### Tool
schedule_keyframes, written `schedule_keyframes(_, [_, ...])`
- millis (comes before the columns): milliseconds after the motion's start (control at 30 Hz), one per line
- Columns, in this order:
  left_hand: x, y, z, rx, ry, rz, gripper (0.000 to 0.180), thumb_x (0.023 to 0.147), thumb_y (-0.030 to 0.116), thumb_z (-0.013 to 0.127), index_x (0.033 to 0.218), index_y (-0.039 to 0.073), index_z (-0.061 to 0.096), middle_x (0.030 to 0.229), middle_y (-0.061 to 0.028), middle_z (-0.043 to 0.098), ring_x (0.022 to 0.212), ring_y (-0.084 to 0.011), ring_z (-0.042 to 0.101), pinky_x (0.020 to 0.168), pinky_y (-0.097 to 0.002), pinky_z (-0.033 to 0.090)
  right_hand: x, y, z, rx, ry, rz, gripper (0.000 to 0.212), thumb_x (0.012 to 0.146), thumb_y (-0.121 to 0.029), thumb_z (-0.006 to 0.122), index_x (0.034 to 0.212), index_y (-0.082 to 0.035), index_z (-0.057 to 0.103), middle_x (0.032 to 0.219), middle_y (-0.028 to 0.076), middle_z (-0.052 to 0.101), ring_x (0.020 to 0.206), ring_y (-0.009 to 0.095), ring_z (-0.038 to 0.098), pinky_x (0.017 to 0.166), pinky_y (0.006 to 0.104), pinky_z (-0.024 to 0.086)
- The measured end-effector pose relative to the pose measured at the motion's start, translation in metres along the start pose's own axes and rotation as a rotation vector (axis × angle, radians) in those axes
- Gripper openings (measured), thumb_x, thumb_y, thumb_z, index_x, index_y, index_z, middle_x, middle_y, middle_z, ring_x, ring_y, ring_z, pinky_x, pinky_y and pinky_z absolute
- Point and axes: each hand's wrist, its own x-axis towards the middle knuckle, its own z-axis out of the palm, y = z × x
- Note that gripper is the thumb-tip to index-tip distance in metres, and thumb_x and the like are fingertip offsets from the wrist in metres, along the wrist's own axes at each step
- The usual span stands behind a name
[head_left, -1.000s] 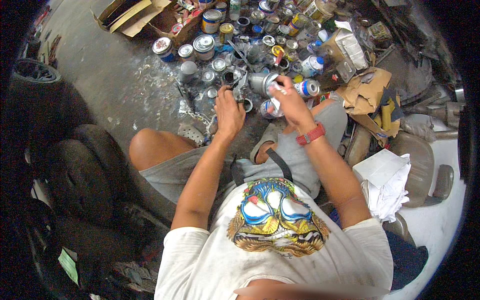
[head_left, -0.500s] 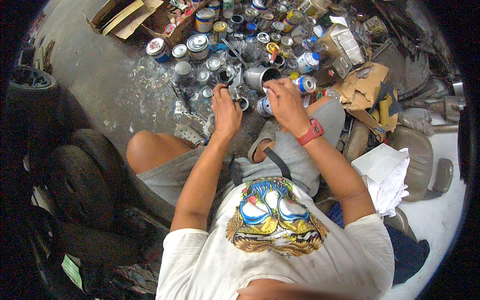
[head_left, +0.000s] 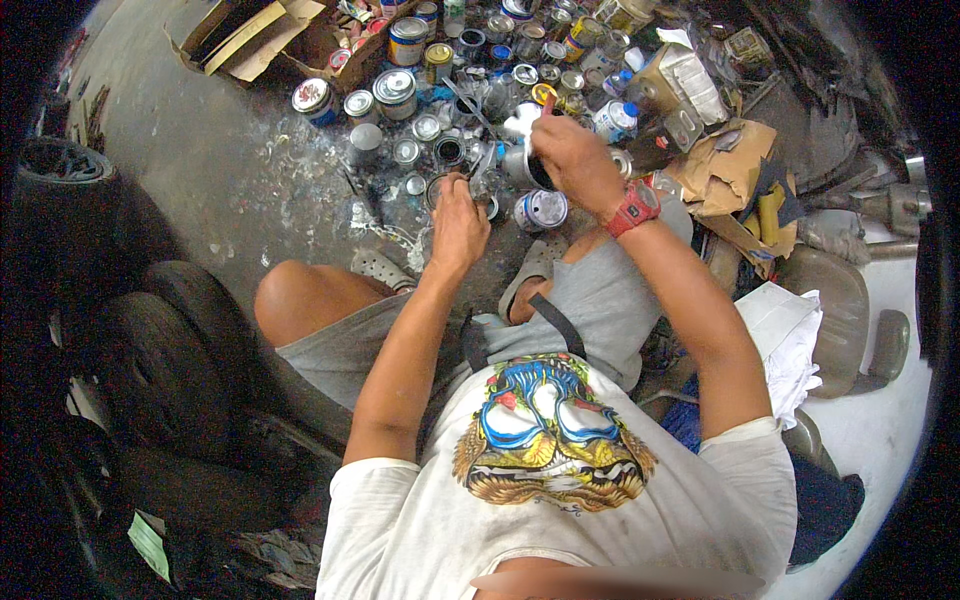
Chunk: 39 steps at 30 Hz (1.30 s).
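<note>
My left hand [head_left: 460, 225] is closed, its fingertips pressed together beside a dark round rim. What it grips is mostly hidden. Just right of it is a grey metal cup [head_left: 513, 163], tilted, its dark mouth facing my right hand [head_left: 580, 170]. The fingers of my right hand are bent together at the cup's mouth, and its palm side is out of sight. A bright silvery disc-like piece [head_left: 521, 122] shows by the knuckles; whether the hand holds it I cannot tell. Below the cup stands a white-and-blue can [head_left: 541, 210]. A dark-filled open tin [head_left: 449, 151] sits beyond my left fingers.
Several paint cans [head_left: 395, 92] and jars crowd the stained floor ahead. An open cardboard box [head_left: 260, 40] lies far left. On the right are torn cardboard [head_left: 725, 175], a metal canister [head_left: 665, 85] and a brown chair [head_left: 825, 300]. Tyres [head_left: 150, 350] stack at left.
My right hand has moved up and slightly right, turning over beside the cup. The cup's mouth now tilts lower. My left hand has shifted slightly right and down; the silvery piece has come into view.
</note>
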Motion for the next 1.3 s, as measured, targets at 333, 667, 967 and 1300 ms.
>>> schedule_keyframes(333, [0.003,-0.009,0.0,-0.009,0.078,-0.05,0.037,0.09,0.003,0.062,0.123,-0.008,0.049,0.134,-0.0289,0.049,0.121,-0.0498,0.053,0.102,-0.0557,0.045,-0.013,0.012,0.0,0.288,-0.031,0.557,0.026,0.085,-0.015,0.081,0.101,-0.003,0.064,0.084,0.012,0.07,0.079,0.026,0.069,0.07,0.0378,0.053])
schedule_keyframes(667, [0.005,0.006,-0.002,0.076,0.065,-0.09,0.041,0.087,0.002,0.063,0.124,-0.008,0.047,0.14,-0.027,0.045,0.123,-0.0508,0.051,0.102,-0.0599,0.042,-0.009,-0.011,-0.008,0.848,0.164,0.9,0.029,0.094,-0.022,0.079,0.107,0.0,0.066,0.088,0.008,0.076,0.082,0.011,0.069,0.066,0.0269,0.053])
schedule_keyframes(967, [0.007,-0.012,0.004,0.007,0.096,-0.069,0.035,0.089,0.003,0.062,0.119,-0.009,0.05,0.132,-0.0315,0.049,0.121,-0.0505,0.052,0.105,-0.0536,0.043,-0.019,-0.043,0.01,-0.153,-0.15,0.316,0.017,0.089,-0.009,0.071,0.1,-0.009,0.057,0.091,0.013,0.068,0.091,0.037,0.066,0.074,0.0487,0.052])
schedule_keyframes(1300, [0.023,-0.01,-0.013,-0.336,-0.189,-0.526,0.062,0.107,0.053,0.047,0.111,-0.008,0.057,0.108,-0.0289,0.062,0.109,-0.0431,0.059,0.098,-0.0472,0.044,-0.012,-0.007,-0.014,0.825,0.732,0.659,0.027,0.096,-0.012,0.076,0.117,-0.005,0.06,0.11,0.006,0.071,0.096,0.014,0.067,0.085,0.0293,0.055])
